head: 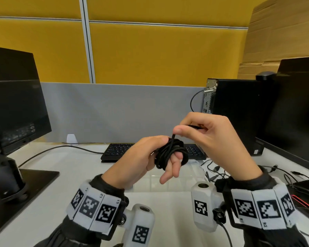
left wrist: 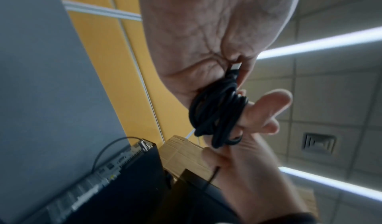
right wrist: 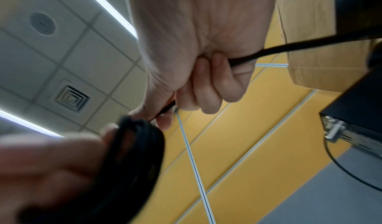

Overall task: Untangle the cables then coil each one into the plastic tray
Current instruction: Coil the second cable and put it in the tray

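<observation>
A black cable coil (head: pixel 170 152) is wound round the fingers of my left hand (head: pixel 150 157), held above the desk; the thumb presses on its top. In the left wrist view the coil (left wrist: pixel 217 113) loops round my fingers with its plug end tucked at the palm. My right hand (head: pixel 202 131) pinches the cable's free end just above the coil, thumb against curled fingers; the right wrist view shows that strand (right wrist: pixel 268 52) running through the fist. The clear plastic tray (head: pixel 168 180) lies on the desk under both hands. A tangle of thin black cables (head: pixel 216 172) sits to its right.
A black keyboard (head: pixel 118 150) lies behind the hands. A monitor on a stand (head: pixel 12 107) fills the left, a black PC tower (head: pixel 239 113) and second monitor (head: pixel 296 111) the right. More cables and a dark device (head: pixel 305 188) lie at the right edge.
</observation>
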A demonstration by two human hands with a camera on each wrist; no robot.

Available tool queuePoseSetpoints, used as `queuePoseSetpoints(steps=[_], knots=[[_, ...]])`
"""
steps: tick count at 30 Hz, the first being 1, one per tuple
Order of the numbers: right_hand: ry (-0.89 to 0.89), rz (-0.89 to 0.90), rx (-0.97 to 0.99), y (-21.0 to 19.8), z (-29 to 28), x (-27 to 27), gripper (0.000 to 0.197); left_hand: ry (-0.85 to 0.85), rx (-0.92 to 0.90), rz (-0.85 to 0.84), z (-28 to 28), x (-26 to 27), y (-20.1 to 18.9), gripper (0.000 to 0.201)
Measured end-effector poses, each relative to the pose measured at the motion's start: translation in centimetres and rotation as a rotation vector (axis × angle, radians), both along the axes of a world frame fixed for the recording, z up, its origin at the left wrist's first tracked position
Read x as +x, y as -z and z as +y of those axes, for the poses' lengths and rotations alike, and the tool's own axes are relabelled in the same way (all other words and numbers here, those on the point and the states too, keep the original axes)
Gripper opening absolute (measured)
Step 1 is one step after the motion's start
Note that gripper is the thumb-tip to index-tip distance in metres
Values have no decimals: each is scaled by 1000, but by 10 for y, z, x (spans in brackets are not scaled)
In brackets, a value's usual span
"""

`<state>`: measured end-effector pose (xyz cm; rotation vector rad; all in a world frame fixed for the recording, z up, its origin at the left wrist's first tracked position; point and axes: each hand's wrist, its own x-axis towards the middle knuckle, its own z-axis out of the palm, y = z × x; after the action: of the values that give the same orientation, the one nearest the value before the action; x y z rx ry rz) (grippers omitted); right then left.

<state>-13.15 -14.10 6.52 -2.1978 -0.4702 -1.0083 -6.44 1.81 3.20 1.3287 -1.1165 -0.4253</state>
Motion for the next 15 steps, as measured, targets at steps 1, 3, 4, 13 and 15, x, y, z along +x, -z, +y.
queuePoseSetpoints(steps=[1, 3, 4, 13, 15], knots=[[1, -2, 20, 2, -2, 3, 28, 32, -15, 39, 0, -1, 0, 43], [33, 10, 30, 8, -7, 10, 38, 81, -52, 109, 0, -4, -2, 43], [52, 22, 28, 10, -10, 13, 40, 99, -74, 148, 1, -6, -4, 44], [86, 50, -6, 17, -38, 18, 52, -111, -426, 397, 26, 1, -27, 49], [94, 129, -82, 19, -53, 18, 51, -165, -535, 455, 39, 13, -31, 47]])
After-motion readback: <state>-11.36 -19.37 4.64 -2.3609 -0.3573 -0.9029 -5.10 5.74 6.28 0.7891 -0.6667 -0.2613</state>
